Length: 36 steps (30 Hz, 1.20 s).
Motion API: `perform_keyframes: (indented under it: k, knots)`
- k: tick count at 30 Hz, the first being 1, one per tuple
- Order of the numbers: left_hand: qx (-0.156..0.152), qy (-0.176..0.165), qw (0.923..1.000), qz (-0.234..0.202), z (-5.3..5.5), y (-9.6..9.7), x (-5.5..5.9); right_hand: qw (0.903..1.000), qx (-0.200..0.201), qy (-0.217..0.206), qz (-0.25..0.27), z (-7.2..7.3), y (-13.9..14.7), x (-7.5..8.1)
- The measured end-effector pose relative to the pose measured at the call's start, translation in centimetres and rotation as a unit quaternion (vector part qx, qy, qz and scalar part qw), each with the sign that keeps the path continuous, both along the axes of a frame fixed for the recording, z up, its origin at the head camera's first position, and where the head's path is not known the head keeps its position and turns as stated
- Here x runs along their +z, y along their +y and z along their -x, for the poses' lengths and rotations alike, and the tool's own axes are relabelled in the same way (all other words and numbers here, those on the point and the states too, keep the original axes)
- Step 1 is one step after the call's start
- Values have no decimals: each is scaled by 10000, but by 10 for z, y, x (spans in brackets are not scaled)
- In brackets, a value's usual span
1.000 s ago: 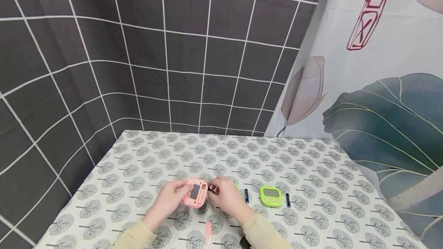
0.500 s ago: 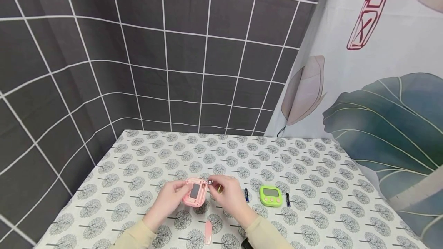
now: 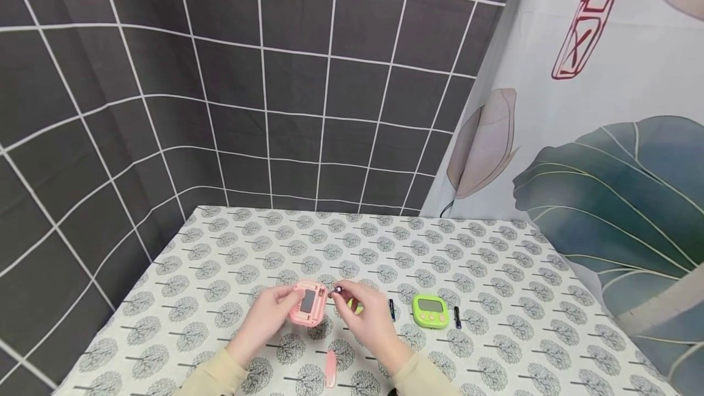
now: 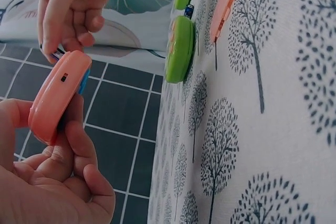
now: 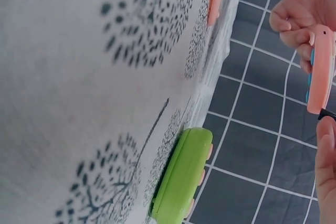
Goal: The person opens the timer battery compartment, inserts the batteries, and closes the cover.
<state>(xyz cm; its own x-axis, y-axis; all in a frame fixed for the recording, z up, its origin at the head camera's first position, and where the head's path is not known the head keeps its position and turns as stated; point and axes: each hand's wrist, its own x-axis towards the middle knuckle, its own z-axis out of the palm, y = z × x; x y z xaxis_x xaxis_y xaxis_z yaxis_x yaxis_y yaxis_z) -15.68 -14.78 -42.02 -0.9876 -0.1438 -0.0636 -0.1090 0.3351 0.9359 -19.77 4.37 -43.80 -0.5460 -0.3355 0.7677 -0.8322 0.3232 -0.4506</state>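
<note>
My left hand [image 3: 267,312] grips a pink digital timer [image 3: 308,303], its opened back facing up and thumb across it. A dark rectangle and a battery slot show there. Facing it, my right hand [image 3: 367,315] pinches a small dark battery [image 3: 338,289] between thumb and fingertips, right at the timer's right edge. In the left wrist view, the battery [image 4: 56,54] overlaps the top end of the timer [image 4: 59,98]. The right wrist view has the timer's lower end [image 5: 319,93] close to the battery's dark tip [image 5: 326,114]. Blue parts show on the timer's face side.
A pink battery cover [image 3: 330,369] lies on the tree-print cloth [image 3: 231,274] near the front. To the right sit a green timer [image 3: 431,311] and two loose batteries, one [image 3: 392,310] left of it, another [image 3: 457,318] right. My right hand partly hides a second green timer [image 3: 355,306].
The right fingers have shifted slightly up, and the battery has turned in their pinch beside the timer. More of the green timer behind that hand shows. The left hand stays nearly still.
</note>
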Motion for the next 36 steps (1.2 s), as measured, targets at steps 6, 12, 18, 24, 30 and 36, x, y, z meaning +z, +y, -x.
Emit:
perform_keyframes:
  k: [6,12,18,24,30,36]
  knots:
    - [15,10,10000,40,-1,0,1,9994,76,329,32,-4,1,1]
    - [2,73,9999,113,-2,0,2,9981,120,600,9,-5,0,0]
    - [-32,83,10000,23,-3,2,2,9975,314,618,-131,-9,-1,2]
    - [-57,178,9998,-52,-4,3,1,9976,561,329,-239,-14,-1,2]
    - [-93,126,9997,-180,-3,3,1,9953,941,53,-204,-15,-3,1]
    - [-91,67,9998,-187,-3,2,0,9960,802,-77,-379,-15,-4,1]
